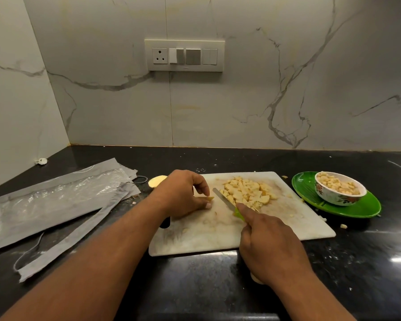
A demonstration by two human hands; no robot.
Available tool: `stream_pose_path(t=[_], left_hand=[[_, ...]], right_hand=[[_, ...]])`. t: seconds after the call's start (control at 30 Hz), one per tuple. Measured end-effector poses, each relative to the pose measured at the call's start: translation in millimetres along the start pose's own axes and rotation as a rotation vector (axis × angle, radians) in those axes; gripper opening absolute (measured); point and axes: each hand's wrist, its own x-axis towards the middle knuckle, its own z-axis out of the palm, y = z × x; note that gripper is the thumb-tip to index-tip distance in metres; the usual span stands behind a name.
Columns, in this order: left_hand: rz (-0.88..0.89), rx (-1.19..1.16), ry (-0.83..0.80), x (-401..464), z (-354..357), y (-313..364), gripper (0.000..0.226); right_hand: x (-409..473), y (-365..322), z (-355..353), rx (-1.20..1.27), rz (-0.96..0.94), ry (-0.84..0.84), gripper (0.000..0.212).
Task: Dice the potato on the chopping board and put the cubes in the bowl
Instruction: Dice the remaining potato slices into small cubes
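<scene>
View: head, single wide-angle camera, worn by the person. Position: above the near edge of a black polished stone counter (pixel 218 281). Direction: forward and down, towards a grey-veined marble-look wall (pixel 276 93) with a cream switch panel (pixel 184 55) at upper centre. Range: close; both forearms enter from the bottom edge. A white rectangular chopping board (pixel 287 218) sits just below centre, counter corner at left. Distortion: straight edges bow towards the frame borders. Overlap with other views: none, sole camera.
</scene>
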Motion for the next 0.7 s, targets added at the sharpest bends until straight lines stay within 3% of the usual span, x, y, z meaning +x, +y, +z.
stream_pose_path(t=[0.37,0.7], left_hand=[[-0.084,-0.138,-0.085,1,-12,-9,0.012],[-0.095,-0.150,-0.045,5,-2,-13,0.016]], right_hand=[[2,-18,-6,0.048,-0.052,0.032,0.052],[10,-38,-4,-0.009,-0.040,-0.067,0.059]])
